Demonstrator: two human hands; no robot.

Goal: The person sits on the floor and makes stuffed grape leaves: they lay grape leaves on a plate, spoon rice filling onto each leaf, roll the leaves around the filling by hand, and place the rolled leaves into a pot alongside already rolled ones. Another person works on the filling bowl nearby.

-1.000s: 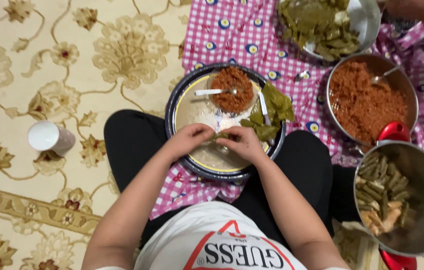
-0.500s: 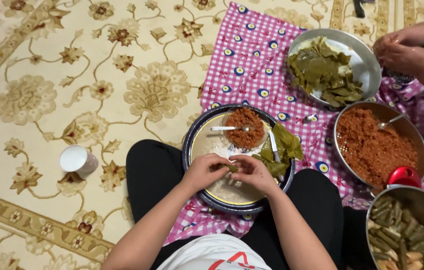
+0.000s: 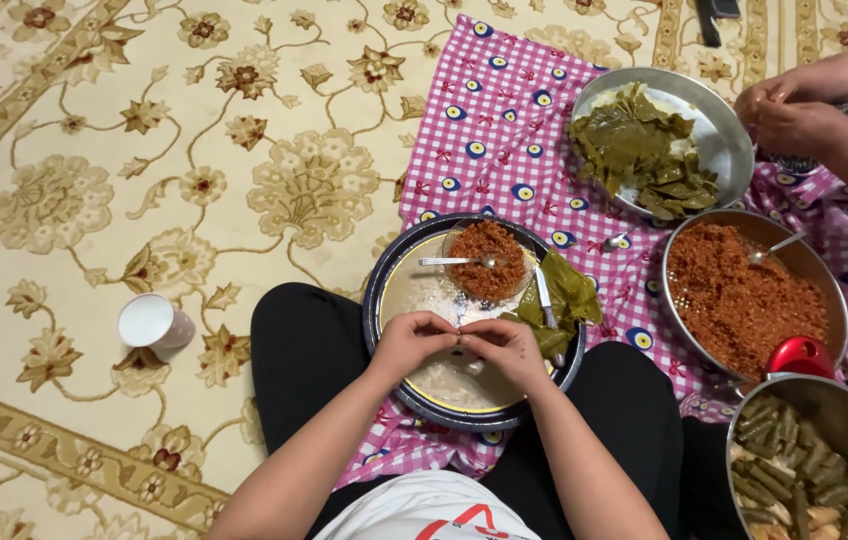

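Rolling a stuffed leaf over the tray on my lap

My left hand and right hand meet fingertip to fingertip above the round dark-rimmed tray, both pinched on a small leaf roll that is almost hidden between them. I judge it light, soft and damp, likely slippery and easy to tear, so it wants a gentle hold at both ends with even pressure along the seam. Just beyond my hands on the tray sit loose green leaves, a heap of reddish filling with a spoon, and a knife.
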